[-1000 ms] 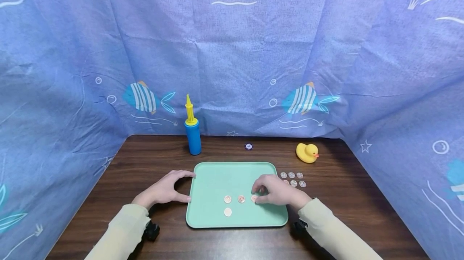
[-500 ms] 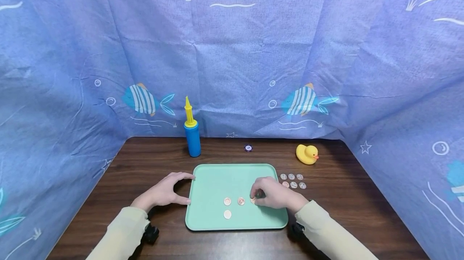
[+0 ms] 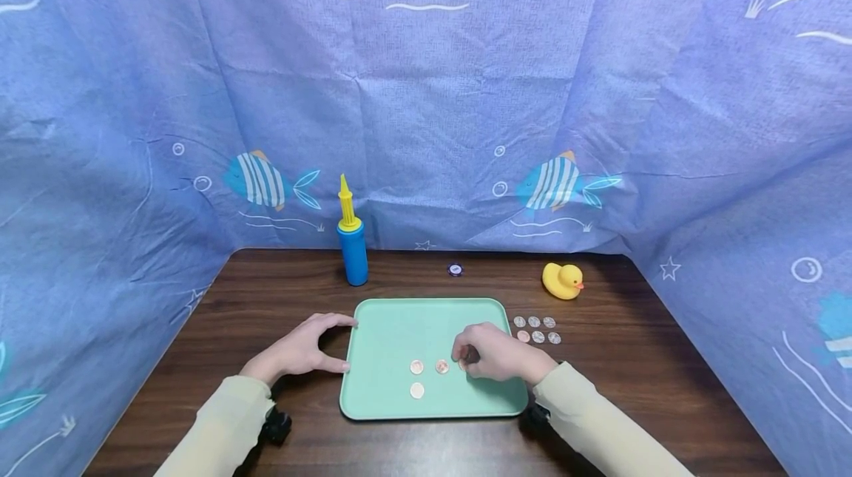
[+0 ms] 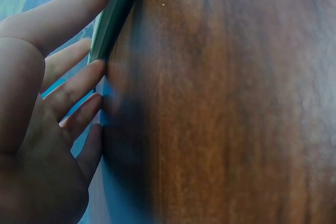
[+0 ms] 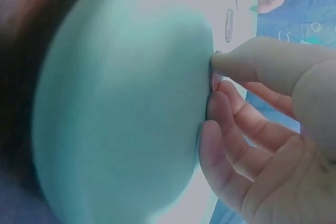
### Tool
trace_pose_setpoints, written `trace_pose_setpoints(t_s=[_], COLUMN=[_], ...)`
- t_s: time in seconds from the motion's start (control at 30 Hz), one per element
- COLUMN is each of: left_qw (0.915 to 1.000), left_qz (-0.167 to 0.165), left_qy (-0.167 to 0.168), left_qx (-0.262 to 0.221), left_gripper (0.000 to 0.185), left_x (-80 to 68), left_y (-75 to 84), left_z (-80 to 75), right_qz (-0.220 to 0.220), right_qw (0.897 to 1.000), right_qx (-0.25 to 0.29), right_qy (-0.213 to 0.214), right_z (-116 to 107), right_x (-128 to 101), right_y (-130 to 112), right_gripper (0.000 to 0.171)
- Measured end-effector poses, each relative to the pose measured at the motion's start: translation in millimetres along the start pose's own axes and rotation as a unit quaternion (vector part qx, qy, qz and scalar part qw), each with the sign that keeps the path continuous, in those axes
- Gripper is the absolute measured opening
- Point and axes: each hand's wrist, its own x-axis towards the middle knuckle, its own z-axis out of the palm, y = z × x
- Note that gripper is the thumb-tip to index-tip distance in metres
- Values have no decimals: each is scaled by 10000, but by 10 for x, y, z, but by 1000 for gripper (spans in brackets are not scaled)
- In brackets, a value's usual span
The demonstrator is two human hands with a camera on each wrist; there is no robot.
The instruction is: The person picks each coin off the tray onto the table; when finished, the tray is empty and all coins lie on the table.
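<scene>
In the head view, the right hand (image 3: 495, 353) has shifted slightly left over the green tray (image 3: 399, 325), carrying the held coin (image 3: 462, 365) nearer the middle coin (image 3: 442, 366). The gap between those 2 has narrowed, so their spacing now looks closer to that between the middle coin and the left coin (image 3: 416, 367); I judge the row of 3 is being evened up. The lone coin (image 3: 417, 390) in front of the left coin hasn't moved, nor have the 6 coins (image 3: 535, 322) on the tabletop (image 3: 279, 285), right of the tray.

In the left wrist view, the left hand's grip is open, the fingers spread and the thumb touching the tray's edge.

In the right wrist view, the grip is closed on the held coin, thumb and fingertips pinching it low against the tray.
</scene>
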Motion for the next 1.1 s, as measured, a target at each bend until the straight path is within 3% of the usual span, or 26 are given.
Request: trace_pose_setpoints(t_s=[0.6,1.1], left_qw=[9999,10000], left_qz=[104,88], left_qy=[-24,20], left_qx=[44,-1], left_gripper=[79,80], left_x=[-12,-4], left_y=[10,-12], left_z=[-6,7], right_qz=[332,155], right_qw=[9993,9993], right_qx=[146,297], right_qy=[-77,156], right_z=[-6,11], right_x=[2,-72], right_y=[19,61], right_gripper=[22,11])
